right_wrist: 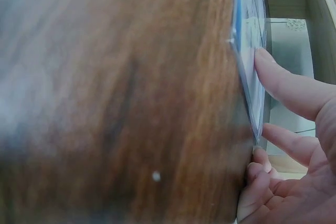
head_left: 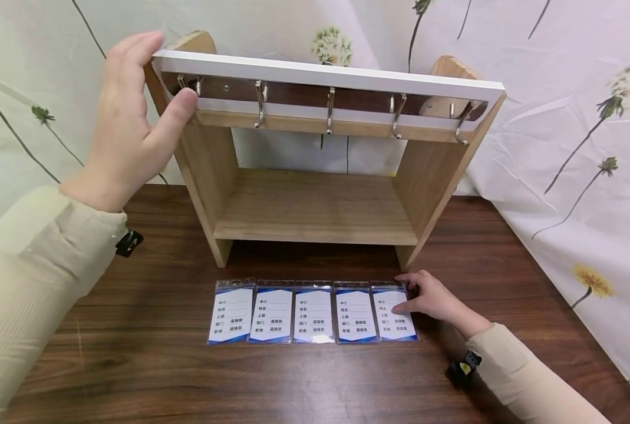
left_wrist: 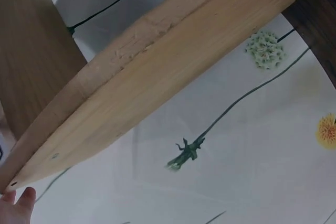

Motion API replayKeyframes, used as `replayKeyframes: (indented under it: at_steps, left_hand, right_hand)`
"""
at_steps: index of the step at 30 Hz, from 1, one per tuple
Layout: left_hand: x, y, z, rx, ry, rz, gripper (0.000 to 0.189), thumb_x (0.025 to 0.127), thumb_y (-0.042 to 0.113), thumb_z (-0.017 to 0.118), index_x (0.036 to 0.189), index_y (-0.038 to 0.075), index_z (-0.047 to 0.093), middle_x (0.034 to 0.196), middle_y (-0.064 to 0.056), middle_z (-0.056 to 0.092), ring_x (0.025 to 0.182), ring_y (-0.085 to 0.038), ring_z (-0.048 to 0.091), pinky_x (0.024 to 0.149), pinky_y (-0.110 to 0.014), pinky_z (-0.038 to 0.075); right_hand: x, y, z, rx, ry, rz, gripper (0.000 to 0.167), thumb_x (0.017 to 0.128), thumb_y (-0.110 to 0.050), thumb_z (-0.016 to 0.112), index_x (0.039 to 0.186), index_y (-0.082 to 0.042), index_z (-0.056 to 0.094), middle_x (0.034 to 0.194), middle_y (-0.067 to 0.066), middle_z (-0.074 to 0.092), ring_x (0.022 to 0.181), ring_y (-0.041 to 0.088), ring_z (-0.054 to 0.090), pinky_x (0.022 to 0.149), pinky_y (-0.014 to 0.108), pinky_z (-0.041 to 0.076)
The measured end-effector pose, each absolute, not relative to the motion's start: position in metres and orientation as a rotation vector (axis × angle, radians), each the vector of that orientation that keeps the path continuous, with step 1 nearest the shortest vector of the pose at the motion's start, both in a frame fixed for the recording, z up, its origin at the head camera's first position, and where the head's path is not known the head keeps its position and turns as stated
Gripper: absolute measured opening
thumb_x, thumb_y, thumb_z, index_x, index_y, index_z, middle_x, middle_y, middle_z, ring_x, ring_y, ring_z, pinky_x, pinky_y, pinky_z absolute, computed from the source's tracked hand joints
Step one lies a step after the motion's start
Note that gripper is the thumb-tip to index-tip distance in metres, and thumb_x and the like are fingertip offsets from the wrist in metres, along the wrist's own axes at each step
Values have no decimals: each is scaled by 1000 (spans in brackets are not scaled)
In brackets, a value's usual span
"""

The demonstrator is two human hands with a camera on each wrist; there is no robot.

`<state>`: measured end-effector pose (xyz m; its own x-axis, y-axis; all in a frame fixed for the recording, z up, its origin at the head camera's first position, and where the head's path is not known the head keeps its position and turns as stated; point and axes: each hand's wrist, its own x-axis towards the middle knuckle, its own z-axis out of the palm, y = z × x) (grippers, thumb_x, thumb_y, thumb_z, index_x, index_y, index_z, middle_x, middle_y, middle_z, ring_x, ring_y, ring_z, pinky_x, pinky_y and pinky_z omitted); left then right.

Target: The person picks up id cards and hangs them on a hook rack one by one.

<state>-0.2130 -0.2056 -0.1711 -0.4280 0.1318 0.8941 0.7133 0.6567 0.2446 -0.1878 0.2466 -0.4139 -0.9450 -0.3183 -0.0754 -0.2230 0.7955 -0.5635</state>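
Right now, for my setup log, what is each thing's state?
White-fronted tan wooden rack: standing
Silver curved metal hooks: mounted in a row
Five blue-and-white rectangular sleeved cards: lying in a row
White dandelion-print cloth: hanging, creased
Bare left hand: at rack's upper left corner
Bare right hand: thumb touching rightmost card

- Rack (head_left: pixel 315 206): toward the table's (head_left: pixel 187 383) back edge, curtain (head_left: pixel 537 135) behind
- Five hooks (head_left: pixel 330 112): along the rack's upper front
- Five badges (head_left: pixel 315 315): side by side before the rack
- Left hand (head_left: pixel 129 118): rack's upper left corner
- Right hand (head_left: pixel 434 297): rightmost badge
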Motion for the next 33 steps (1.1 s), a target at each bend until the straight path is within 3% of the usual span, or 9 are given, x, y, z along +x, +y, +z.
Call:
replayKeyframes:
  at_steps: [14,18,22,26,28,33]
  left_hand:
    - [-227,-206,-163,-615,-1967,-841,50,97,26,55,139,-1,51,141,-16,51,133,-20,44,113,-24,28]
    - [-231,-209,-161,-635,-1958,-859,45,98,22,54,136,-1,55,136,-15,57,129,-15,49,109,-22,32]
    - [-233,-211,-162,-639,-1955,-878,40,100,20,52,135,2,57,131,0,60,109,0,51,94,-16,35]
    - [-235,-213,-164,-623,-1958,-915,37,100,18,53,135,5,58,128,13,56,92,6,45,78,-12,34]
    - [-236,-216,-165,-638,-1967,-910,38,100,18,53,136,5,56,130,9,56,94,6,45,77,-12,35]
    - [-236,-223,-167,-686,-2004,-942,41,100,19,52,140,9,51,139,-3,55,106,0,52,89,-13,41]
  right_hand:
    - [-194,245,-409,-427,2773,-845,63,71,-27,89,122,0,64,99,13,54,91,25,49,75,34,40]
    - [-196,245,-408,-445,2753,-856,62,71,-25,89,121,2,63,100,14,54,91,25,49,75,34,40]
    - [-197,244,-407,-435,2745,-847,61,70,-24,89,119,2,63,99,14,54,91,25,50,76,34,40]
    - [-198,244,-406,-413,2747,-835,63,68,-24,90,119,3,62,97,14,55,90,25,50,76,35,41]
    - [-198,244,-407,-397,2751,-834,65,68,-24,90,119,3,61,97,14,55,90,26,51,76,35,41]
    - [-198,243,-408,-383,2747,-835,66,68,-24,90,119,4,60,99,16,55,91,26,52,77,36,42]
